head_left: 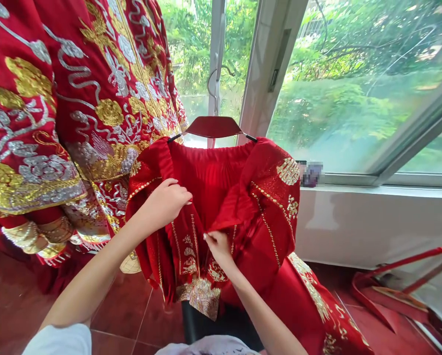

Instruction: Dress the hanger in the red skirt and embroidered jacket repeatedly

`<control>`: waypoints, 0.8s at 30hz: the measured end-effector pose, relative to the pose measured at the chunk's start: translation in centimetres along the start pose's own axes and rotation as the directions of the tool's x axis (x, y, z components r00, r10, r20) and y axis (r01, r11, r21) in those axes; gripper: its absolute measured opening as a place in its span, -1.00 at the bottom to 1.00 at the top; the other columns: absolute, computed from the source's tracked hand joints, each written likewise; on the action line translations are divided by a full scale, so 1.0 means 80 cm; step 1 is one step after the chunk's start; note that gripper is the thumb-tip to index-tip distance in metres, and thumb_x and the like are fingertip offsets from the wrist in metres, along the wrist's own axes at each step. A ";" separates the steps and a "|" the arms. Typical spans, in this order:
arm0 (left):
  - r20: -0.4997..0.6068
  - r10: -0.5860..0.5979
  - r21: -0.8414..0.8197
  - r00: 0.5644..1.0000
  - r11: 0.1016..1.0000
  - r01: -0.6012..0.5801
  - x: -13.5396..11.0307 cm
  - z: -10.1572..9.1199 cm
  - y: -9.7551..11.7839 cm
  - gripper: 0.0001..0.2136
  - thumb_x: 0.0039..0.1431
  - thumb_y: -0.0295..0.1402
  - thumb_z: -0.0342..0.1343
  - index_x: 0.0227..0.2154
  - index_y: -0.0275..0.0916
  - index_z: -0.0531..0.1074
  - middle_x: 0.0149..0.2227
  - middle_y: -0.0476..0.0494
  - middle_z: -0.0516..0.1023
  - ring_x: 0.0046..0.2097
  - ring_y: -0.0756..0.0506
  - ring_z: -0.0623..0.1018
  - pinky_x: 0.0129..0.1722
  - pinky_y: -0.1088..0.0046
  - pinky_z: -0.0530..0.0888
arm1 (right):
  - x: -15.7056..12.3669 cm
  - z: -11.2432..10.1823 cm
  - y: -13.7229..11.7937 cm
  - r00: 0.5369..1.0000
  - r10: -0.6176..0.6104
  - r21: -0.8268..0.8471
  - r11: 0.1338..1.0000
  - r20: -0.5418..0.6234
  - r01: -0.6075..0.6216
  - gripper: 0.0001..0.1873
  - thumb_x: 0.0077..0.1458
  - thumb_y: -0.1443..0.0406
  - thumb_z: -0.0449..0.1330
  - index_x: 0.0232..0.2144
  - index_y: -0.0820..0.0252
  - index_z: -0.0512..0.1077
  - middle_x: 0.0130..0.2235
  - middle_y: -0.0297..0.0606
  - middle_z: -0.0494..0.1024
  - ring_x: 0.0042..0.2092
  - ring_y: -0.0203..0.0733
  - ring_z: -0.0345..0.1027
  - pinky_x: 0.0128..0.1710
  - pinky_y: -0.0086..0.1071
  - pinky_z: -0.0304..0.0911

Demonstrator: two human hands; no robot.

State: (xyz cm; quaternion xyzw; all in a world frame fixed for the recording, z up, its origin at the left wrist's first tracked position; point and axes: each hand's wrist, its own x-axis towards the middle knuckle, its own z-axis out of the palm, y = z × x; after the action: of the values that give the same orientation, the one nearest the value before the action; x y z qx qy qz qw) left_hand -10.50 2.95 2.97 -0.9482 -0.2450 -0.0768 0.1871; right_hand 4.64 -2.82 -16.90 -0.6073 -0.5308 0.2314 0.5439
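Note:
A red jacket with gold embroidery hangs in front of me on a hanger that has a wide dark-red top piece and thin black arms. Its front is spread apart, so the gathered red inside shows. My left hand is closed on the left front edge, below the collar. Lower and right of it, my right hand pinches the other front edge, which folds outward in a flap. Below, a gold-patterned panel shows at the hem.
Large red garments with gold and silver embroidery hang close on the left. Behind is a window above a white wall. A red skirt-like cloth trails at lower right, near a red-framed object on the tiled floor.

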 end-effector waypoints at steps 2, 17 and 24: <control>0.019 -0.027 -0.123 0.999 0.992 0.029 -0.017 -0.005 -0.006 -0.74 0.26 -0.40 -0.10 -0.39 -0.22 0.51 -0.36 -0.06 0.59 -0.26 -0.07 0.53 0.15 0.17 0.24 | -0.022 -0.020 0.011 0.997 -0.005 -0.024 1.000 0.073 0.006 -0.51 -0.05 -0.09 0.01 -0.77 0.09 0.18 -0.74 -0.37 0.29 -0.65 -0.20 0.23 -0.62 -0.33 0.14; -0.551 -0.763 -0.391 0.339 0.594 0.703 0.044 0.017 -0.017 -0.47 0.14 -0.45 -0.02 0.21 -0.29 0.16 0.20 -0.48 0.31 0.24 -0.40 0.28 0.16 -0.11 0.27 | 0.127 -0.112 -0.162 0.627 -0.230 -0.459 0.858 -0.744 -0.229 -0.14 0.02 0.25 0.18 0.32 0.35 -0.02 0.35 0.24 -0.16 0.35 0.41 -0.37 0.15 0.38 -0.21; -0.384 -0.768 -0.143 0.512 0.598 0.789 -0.025 -0.065 -0.046 -0.68 0.09 -0.41 0.04 -0.07 -0.32 0.44 -0.11 -0.37 0.51 -0.01 -0.37 0.50 -0.02 0.01 0.45 | 0.103 -0.234 -0.190 0.908 -0.134 -0.681 0.706 -0.398 -0.194 -0.42 0.08 0.43 0.00 0.16 0.11 0.37 -0.01 0.08 0.51 0.00 0.10 0.38 -0.05 -0.05 0.21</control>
State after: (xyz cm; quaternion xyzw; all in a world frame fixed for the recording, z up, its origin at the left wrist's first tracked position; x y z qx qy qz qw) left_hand -14.31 3.02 8.45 -0.6938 -0.6006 -0.3417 0.2027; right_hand 17.46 -5.59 4.95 -0.8123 -0.4389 -0.1164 0.3660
